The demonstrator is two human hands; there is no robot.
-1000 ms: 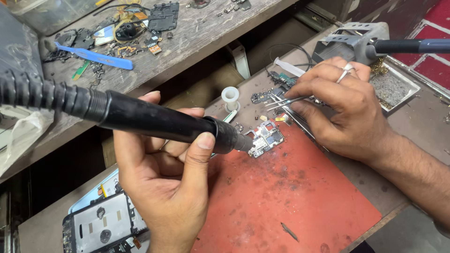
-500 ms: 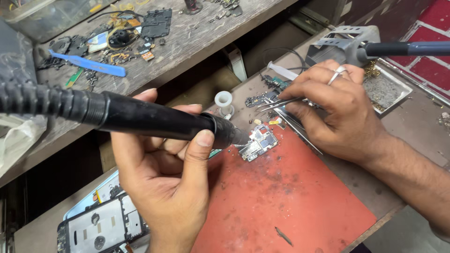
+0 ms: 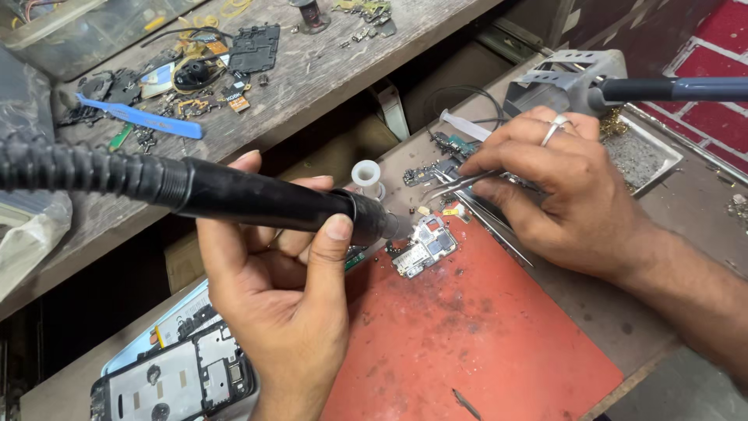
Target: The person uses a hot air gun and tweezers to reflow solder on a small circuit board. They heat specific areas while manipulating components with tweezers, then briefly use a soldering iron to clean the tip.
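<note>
My left hand (image 3: 273,304) grips a black hot-air wand (image 3: 265,203) with a ribbed hose, its metal nozzle pointing at a small circuit board (image 3: 425,245). The board lies at the upper left edge of a red work mat (image 3: 483,335). My right hand (image 3: 553,187), with a ring on one finger, holds metal tweezers (image 3: 460,183) whose tips hover just above and right of the board. A small yellow part (image 3: 450,211) lies beside the board.
An opened phone body (image 3: 175,382) lies at the lower left. A white cap (image 3: 366,175) stands behind the nozzle. A soldering iron rests in its metal stand (image 3: 569,74) with a tray (image 3: 647,156) at the right. A wooden shelf (image 3: 327,70) holds scattered parts and a blue tool (image 3: 140,117).
The view has shifted slightly. The wand's nozzle stays aimed at the board, and my right hand with the tweezers keeps close over it, barely moved.
</note>
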